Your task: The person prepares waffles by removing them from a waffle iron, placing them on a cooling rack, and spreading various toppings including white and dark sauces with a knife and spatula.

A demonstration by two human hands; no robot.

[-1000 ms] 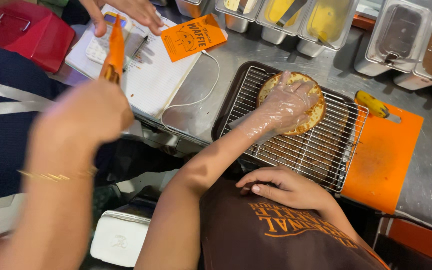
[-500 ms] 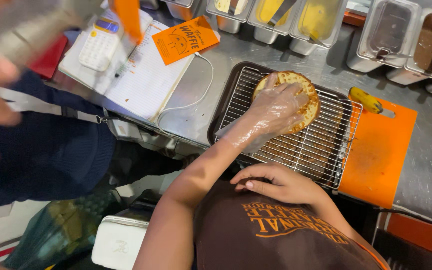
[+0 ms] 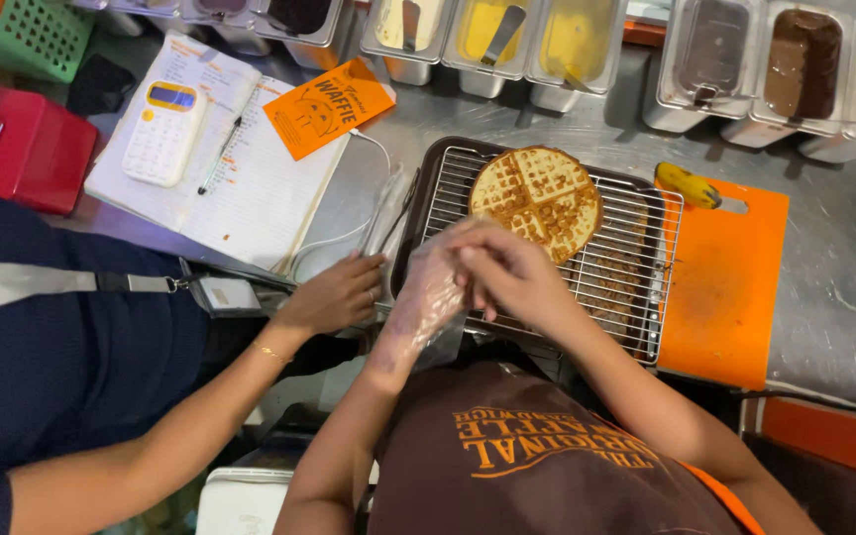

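Note:
A round golden waffle [image 3: 537,196] lies uncovered on a wire rack [image 3: 636,267] set in a dark tray. My left hand [image 3: 426,299], in a clear plastic glove, hovers over the rack's near left corner, just short of the waffle, and holds nothing. My right hand [image 3: 515,272] sits against its fingertips and pinches the glove there, hiding the left fingertips. Both hands are above my brown apron [image 3: 547,456].
A co-worker in dark blue stands at left, a hand [image 3: 334,295] on the counter edge. An orange cutting board [image 3: 720,287] with a banana [image 3: 688,185] lies right of the rack. Notebook [image 3: 260,198], calculator [image 3: 162,132], orange leaflet [image 3: 329,107], red box [image 3: 12,149] and topping tubs [image 3: 715,59] surround it.
My gloved left hand has lifted off the waffle and drawn back. My right hand has come up from the counter edge to grip the glove. The co-worker's arm has dropped to the counter edge.

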